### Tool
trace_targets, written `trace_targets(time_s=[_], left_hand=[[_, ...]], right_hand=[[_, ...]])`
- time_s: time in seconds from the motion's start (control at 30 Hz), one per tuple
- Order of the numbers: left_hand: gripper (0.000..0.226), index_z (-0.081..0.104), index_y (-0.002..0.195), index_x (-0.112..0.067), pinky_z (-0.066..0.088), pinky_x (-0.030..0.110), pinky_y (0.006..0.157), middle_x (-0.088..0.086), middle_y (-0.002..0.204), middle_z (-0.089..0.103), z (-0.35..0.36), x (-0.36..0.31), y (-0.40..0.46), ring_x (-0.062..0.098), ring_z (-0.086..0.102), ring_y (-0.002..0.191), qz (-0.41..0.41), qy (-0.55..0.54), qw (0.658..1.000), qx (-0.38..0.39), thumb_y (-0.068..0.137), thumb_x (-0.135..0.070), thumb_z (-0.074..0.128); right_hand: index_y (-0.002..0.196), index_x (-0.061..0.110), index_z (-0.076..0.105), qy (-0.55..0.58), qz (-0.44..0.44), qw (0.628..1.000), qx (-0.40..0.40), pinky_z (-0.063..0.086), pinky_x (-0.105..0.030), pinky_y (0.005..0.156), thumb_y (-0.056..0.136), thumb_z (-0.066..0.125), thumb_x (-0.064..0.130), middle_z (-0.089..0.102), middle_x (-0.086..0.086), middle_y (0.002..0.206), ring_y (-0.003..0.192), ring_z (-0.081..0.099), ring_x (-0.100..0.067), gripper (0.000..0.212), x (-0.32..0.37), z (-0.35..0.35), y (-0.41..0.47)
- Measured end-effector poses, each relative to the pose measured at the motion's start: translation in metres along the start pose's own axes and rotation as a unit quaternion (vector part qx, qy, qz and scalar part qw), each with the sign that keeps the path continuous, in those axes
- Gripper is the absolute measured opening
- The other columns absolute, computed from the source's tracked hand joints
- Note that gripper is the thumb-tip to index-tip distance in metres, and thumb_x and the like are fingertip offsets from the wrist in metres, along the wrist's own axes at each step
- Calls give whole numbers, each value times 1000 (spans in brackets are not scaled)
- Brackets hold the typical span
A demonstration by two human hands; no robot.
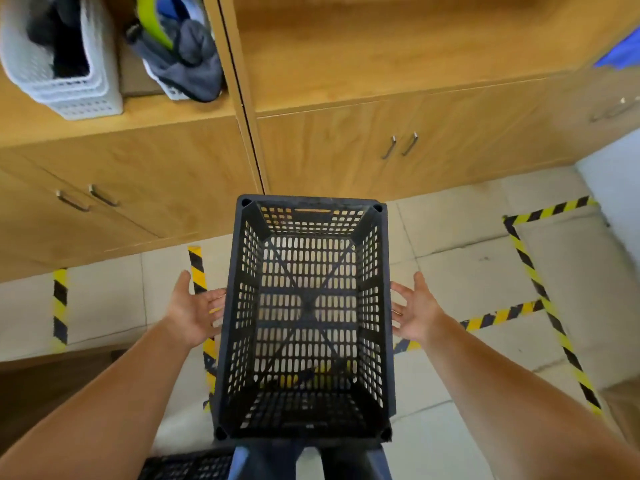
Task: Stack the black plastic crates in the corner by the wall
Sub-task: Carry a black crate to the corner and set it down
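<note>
Both hands, left (194, 311) and right (417, 313), flank the crate (306, 317) with fingers spread, barely touching its long walls, gripping nothing. The crate stands on the floor (467, 258) before the cabinets (156, 174). I'd hook fingers under both rims evenly before lifting.

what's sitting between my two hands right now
The black crate, open side up, sits between the left hand and right hand in the head view. Both hands are open at its long sides, not gripping.

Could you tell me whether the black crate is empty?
Empty: through the black crate only its perforated base and the floor tape below show.
</note>
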State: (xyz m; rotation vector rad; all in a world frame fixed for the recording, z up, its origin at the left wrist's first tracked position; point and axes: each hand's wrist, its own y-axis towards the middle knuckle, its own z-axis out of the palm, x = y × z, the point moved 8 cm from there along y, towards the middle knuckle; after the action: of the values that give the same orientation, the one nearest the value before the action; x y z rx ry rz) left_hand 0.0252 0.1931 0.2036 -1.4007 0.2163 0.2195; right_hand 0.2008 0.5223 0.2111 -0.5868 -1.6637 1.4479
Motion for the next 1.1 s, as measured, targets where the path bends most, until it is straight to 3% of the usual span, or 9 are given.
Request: trace_targets(time_s=[0.3,0.43,0.57,0.67,0.73,0.87,0.97,1.1], left_hand=[[88,60,108,-5,37,48,93,10,103,60,154,26,-75,25,52,102,-9,119,991,61,82,-77,17],[87,59,109,-6,36,48,93,11,102,58,223,41,-102,25,51,99,0,166,984,68,82,-77,17],[88,58,108,-5,33,51,100,13,106,58,293,56,-126,28,49,105,20,213,974,81,80,-79,18],[88,57,109,-5,33,50,100,14,104,57,344,66,-141,28,50,104,25,245,964,94,79,-79,21],[87,57,108,-4,31,52,102,15,105,57,379,71,-152,29,49,106,32,269,957,102,80,-78,22],[86,56,108,-5,32,54,102,15,109,56,448,86,-166,29,49,111,40,319,939,125,79,-79,23],[87,55,113,-7,36,53,94,14,118,56,500,100,-170,29,49,115,43,357,923,137,78,-80,24],[85,54,113,-7,35,50,89,15,116,56,572,122,-175,29,51,106,48,409,898,156,81,-78,20]], right_hand=[[133,24,51,39,-33,998,-36,37,-44,94,86,23,74,43,-14,141,124,43,-27,75,57,-145,-82],[133,22,51,67,-49,996,-45,36,-46,102,85,23,74,42,-15,142,125,41,-28,76,80,-209,-115],[130,21,53,107,-67,991,-45,40,-43,90,85,25,74,47,-12,134,113,44,-27,75,100,-266,-143],[118,17,57,135,-85,985,-59,41,-36,70,89,25,70,56,-12,103,88,52,-26,68,111,-308,-158],[105,16,58,150,-94,982,-71,38,-32,61,90,25,68,56,-12,94,79,53,-23,64,116,-336,-169],[85,17,58,211,-111,967,-93,41,-32,67,89,30,67,59,-11,96,80,54,-22,57,120,-391,-182],[89,20,61,256,-114,953,-111,42,-34,75,87,28,69,59,-9,102,88,54,-22,59,121,-432,-188],[96,20,60,294,-120,939,-132,40,-33,64,88,28,69,58,-9,92,79,54,-22,59,129,-479,-196]])
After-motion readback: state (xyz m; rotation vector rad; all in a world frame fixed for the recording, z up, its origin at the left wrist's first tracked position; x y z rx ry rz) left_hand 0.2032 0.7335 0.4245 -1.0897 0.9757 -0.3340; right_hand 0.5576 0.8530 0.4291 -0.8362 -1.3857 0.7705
